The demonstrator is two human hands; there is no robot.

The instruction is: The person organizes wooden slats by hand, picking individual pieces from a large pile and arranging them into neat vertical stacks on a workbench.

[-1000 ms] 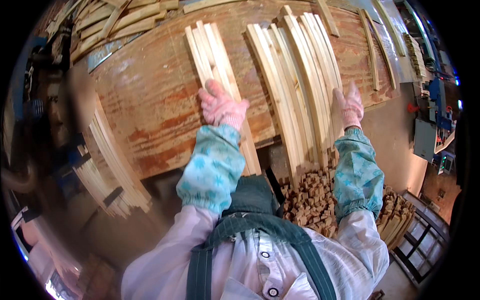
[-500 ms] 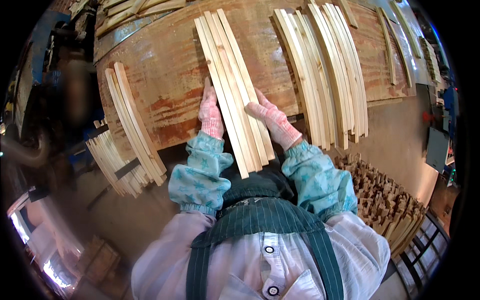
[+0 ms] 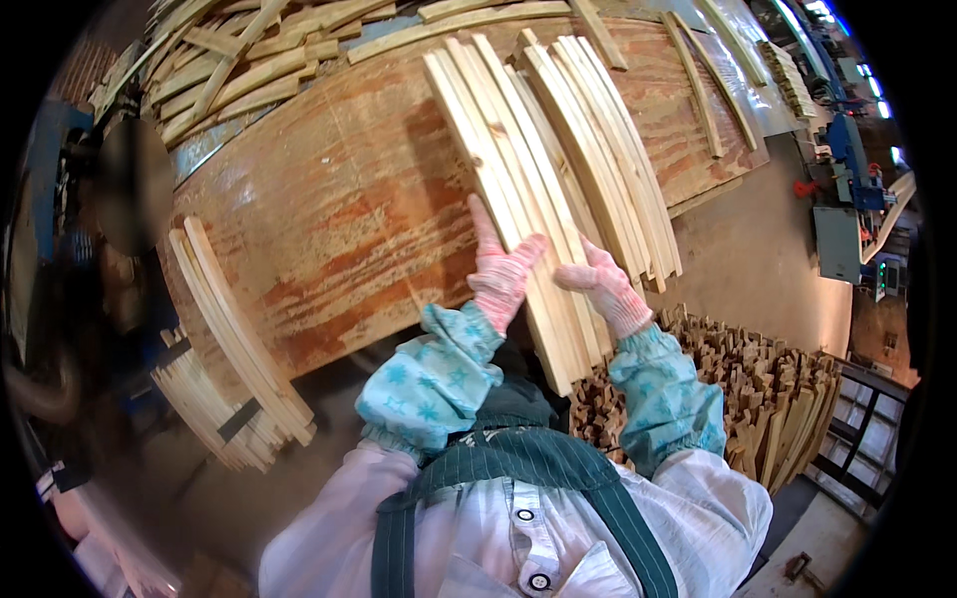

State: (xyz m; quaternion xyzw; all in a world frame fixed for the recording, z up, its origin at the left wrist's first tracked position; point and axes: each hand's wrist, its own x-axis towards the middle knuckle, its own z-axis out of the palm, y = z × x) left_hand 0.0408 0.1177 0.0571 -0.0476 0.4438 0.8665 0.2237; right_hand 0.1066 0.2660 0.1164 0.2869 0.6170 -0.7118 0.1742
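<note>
L hand (image 3: pixel 501 271) & R hand (image 3: pixel 604 286) (pink knit gloves (image 3: pixel 495 289)) clasp wood-strip bundle (image 3: pixel 520 189) btwn them, thumbs on top; it's over plywood tabletop (image 3: pixel 329 224), near end past edge, beside 2nd strip row (image 3: pixel 605 159).

Held strip bundle (image 3: pixel 516 179): 1 | gloved hands (image 3: pixel 499 277): 2 | oversleeves (image 3: pixel 427 381): 2 | shirt buttons (image 3: pixel 539 581): 2

Worn brown tabletop (image 3: pixel 329 219), pale wooden strips (image 3: pixel 610 169)
</note>
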